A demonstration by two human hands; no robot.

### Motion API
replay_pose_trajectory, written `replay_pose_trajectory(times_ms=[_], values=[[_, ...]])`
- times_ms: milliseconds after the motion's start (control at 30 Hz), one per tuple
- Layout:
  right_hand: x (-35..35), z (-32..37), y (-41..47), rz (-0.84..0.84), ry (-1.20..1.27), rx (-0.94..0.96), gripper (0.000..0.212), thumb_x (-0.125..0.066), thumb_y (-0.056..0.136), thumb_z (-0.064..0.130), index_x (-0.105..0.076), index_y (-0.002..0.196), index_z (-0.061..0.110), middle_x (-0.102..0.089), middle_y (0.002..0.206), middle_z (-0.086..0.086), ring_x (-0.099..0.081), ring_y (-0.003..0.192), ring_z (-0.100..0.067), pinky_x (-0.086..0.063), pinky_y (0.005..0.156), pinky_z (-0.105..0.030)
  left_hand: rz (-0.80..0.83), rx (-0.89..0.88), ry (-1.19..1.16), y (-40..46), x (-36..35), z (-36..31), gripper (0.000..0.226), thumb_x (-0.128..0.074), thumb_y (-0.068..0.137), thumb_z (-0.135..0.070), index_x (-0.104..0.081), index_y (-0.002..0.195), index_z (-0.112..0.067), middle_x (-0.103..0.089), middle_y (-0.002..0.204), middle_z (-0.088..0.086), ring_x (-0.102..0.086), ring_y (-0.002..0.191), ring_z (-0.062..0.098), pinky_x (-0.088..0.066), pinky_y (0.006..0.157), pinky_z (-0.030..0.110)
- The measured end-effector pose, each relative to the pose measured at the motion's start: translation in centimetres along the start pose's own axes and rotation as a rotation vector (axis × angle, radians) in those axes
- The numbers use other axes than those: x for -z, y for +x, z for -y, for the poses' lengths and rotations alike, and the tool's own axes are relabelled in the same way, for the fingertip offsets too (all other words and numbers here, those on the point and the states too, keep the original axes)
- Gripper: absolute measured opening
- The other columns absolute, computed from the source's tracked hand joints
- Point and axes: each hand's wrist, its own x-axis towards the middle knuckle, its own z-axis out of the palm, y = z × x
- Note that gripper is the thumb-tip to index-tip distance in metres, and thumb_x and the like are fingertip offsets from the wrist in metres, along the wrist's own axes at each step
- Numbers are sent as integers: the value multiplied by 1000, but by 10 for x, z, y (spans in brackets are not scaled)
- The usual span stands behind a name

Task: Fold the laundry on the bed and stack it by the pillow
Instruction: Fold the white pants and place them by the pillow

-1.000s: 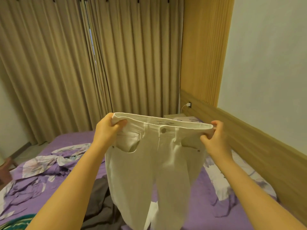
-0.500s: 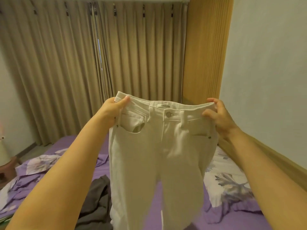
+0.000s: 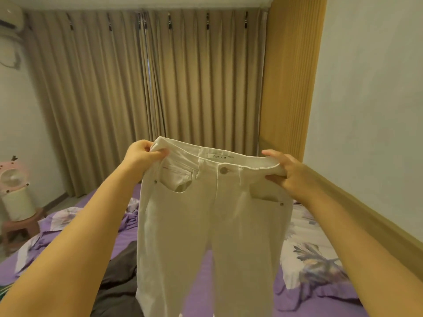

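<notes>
The left hand [image 3: 143, 154] is closed on one end of the waistband of the white trousers [image 3: 210, 225], thumb over the front; the right hand [image 3: 287, 172] pinches the other end between thumb and fingers. Held up at the centre of the frame, the trousers hang front-facing, button fastened, above the purple bed [image 3: 231, 298].

Both grips sit on the very corners of the waistband, so I judge that a loosened pinch on either side would let the trousers swing and drop onto the dark garment [image 3: 119, 275] lying at lower left (tangling the two). Folding in the air could also leave the legs twisted or uneven.

The trouser hems run out of the bottom edge of the frame, so whether they touch the bed cannot be told. The floral pillow [image 3: 309, 252] at lower right is partly covered by the right forearm, and no folded stack is visible beside it.
</notes>
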Motion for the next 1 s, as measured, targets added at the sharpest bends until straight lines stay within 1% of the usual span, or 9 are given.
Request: replay_pose_trajectory(times_ms=[67,167,300,433,533,667,833,933,1000], values=[[6,3,-4,-3,23,103,49,-71,83,21,-54,124,42,-39,142,7,-44,118,-13,-41,98,-32,-21,12,3,-3,-1,2,21,-77,78,-23,-62,83,-9,-64,84,10,-62,75,24,-56,71,44],[10,5,-9,52,175,148,49,-74,79,21,-58,117,48,-23,152,13,-33,126,-2,-33,102,-28,-10,14,-9,-10,-2,1,17,-76,78,-21,-67,83,-7,-67,82,9,-65,74,24,-57,71,42],[12,0,-13,204,380,109,36,-76,75,19,-65,95,47,-36,142,20,-38,129,-5,-36,101,-29,26,23,27,-15,-2,0,19,-73,80,-18,-69,88,-1,-68,81,9,-66,72,21,-58,70,39],[14,-7,-11,328,540,10,27,-79,68,28,-64,90,33,-66,103,15,-64,94,-8,-56,76,-27,-22,-1,52,-19,-10,-1,12,-70,84,-19,-68,84,-7,-67,78,3,-65,67,14,-57,58,25],[13,-7,-7,406,556,-37,27,-79,70,36,-60,87,26,-69,85,5,-67,75,-9,-53,59,-20,-63,-32,40,-18,-11,1,5,-66,87,-20,-63,89,-17,-66,86,0,-64,76,13,-54,65,27],[5,2,7,165,563,-37,20,-74,78,27,-56,87,22,-66,82,4,-64,72,-9,-52,59,-21,-123,-96,107,-16,-5,3,7,-64,89,-20,-58,89,-23,-62,88,-4,-58,79,11,-48,67,26],[8,29,53,-196,570,-126,33,-72,82,14,-55,109,21,-61,104,-1,-58,94,-17,-50,83,-34,-303,-207,198,2,7,-29,17,-65,87,-26,-56,90,-12,-56,80,-4,-51,69,10,-41,59,26],[18,55,84,-399,724,-105,12,-71,82,20,-60,88,18,-63,83,3,-60,80,-15,-52,72,-31,-430,-279,101,17,9,-69,17,-63,88,-29,-50,83,-19,-53,77,-8,-49,67,6,-40,57,23],[25,65,102,-425,534,-28,14,-67,86,28,-57,90,19,-60,81,8,-57,74,-11,-49,64,-25,-474,-319,70,25,11,-87,17,-61,89,-30,-48,83,-20,-52,78,-10,-49,67,4,-40,57,23]])
